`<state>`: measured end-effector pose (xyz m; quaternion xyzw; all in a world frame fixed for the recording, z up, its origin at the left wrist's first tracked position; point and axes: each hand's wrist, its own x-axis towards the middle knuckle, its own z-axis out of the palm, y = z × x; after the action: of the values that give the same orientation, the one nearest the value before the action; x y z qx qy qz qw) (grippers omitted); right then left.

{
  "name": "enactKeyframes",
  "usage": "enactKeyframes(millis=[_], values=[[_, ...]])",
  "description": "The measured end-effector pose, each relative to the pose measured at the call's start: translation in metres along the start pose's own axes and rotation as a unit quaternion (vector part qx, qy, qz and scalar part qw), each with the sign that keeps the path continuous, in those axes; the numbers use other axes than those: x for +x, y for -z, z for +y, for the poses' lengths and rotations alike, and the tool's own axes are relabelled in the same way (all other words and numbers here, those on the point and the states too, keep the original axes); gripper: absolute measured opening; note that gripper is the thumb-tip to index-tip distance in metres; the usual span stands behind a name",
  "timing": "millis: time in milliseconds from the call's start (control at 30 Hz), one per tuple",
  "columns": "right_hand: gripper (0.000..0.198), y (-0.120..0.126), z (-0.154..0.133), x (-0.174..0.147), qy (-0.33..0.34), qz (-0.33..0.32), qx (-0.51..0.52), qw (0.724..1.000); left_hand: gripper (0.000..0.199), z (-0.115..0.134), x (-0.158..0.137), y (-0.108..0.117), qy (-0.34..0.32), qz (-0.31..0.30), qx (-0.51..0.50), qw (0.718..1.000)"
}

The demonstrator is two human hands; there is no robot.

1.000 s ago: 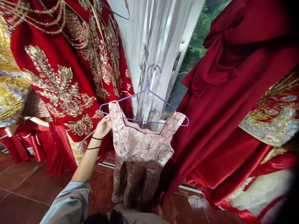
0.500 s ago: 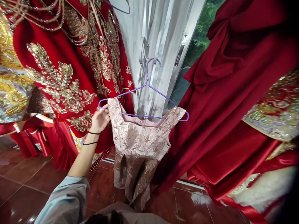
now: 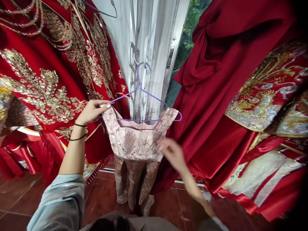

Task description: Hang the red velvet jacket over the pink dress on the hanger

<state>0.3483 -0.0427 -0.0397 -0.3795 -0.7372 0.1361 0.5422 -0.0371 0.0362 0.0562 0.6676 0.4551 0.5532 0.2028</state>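
A pale pink brocade dress (image 3: 134, 141) with wide straps hangs upright on a purple hanger (image 3: 151, 95), whose hook rests on white metalwork behind. My left hand (image 3: 90, 111) is closed at the hanger's left end, thumb on top of the dress's left strap where it crosses the wire; its other fingers are partly hidden. In front of the bodice's right side is my right hand (image 3: 172, 154), smeared by motion. Its fingers look bent near the fabric, but I cannot tell whether they touch it.
Red gowns with gold beading (image 3: 48, 86) hang close on the left. A plain dark red gown (image 3: 204, 80) and an embroidered red and gold garment (image 3: 262, 93) hang on the right. Behind stands a white door frame (image 3: 166, 38); the floor has red tiles (image 3: 103, 195).
My right hand has come into view from the lower right, up to the bodice. My left hand has moved from beside the hanger's end onto the strap. The view has shifted rightward.
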Motion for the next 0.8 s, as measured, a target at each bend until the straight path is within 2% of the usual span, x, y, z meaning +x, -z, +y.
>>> enactKeyframes(millis=[67,100,200,267,400,533,600,667,733,800], values=[[0.034,0.021,0.012,0.043,0.048,0.114,-0.124,0.985,0.024,-0.001,0.003,-0.002,0.004,-0.017,0.006,1.0],[0.046,0.031,0.02,0.066,0.057,0.122,-0.163,0.978,0.023,-0.005,0.003,-0.002,0.009,-0.014,-0.004,1.0],[0.038,0.05,0.04,0.116,0.038,-0.009,-0.155,0.987,0.023,-0.023,-0.004,0.002,0.018,0.042,-0.053,0.998],[0.039,0.055,0.048,0.128,0.02,-0.075,-0.134,0.988,0.027,-0.039,-0.014,0.008,0.022,0.098,-0.096,0.99],[0.045,0.058,0.053,0.123,0.002,-0.102,-0.075,0.992,0.034,-0.067,-0.043,0.016,0.044,0.188,-0.123,0.973],[0.046,0.052,0.065,0.121,-0.049,-0.117,-0.012,0.992,0.033,-0.09,-0.084,0.003,0.024,0.234,0.018,0.972],[0.045,0.043,0.082,0.116,-0.076,-0.084,0.016,0.993,0.022,-0.104,-0.107,-0.017,0.042,0.232,0.053,0.97],[0.043,0.029,0.104,0.099,-0.103,-0.013,0.039,0.994,0.018,-0.12,-0.131,-0.044,0.091,0.189,0.012,0.978],[0.04,0.01,0.129,0.064,-0.128,0.071,0.053,0.988,0.022,-0.138,-0.156,-0.075,0.146,0.127,-0.032,0.981],[0.04,-0.016,0.148,0.014,-0.162,0.123,0.077,0.976,0.022,-0.154,-0.183,-0.106,0.183,0.099,-0.036,0.977]])
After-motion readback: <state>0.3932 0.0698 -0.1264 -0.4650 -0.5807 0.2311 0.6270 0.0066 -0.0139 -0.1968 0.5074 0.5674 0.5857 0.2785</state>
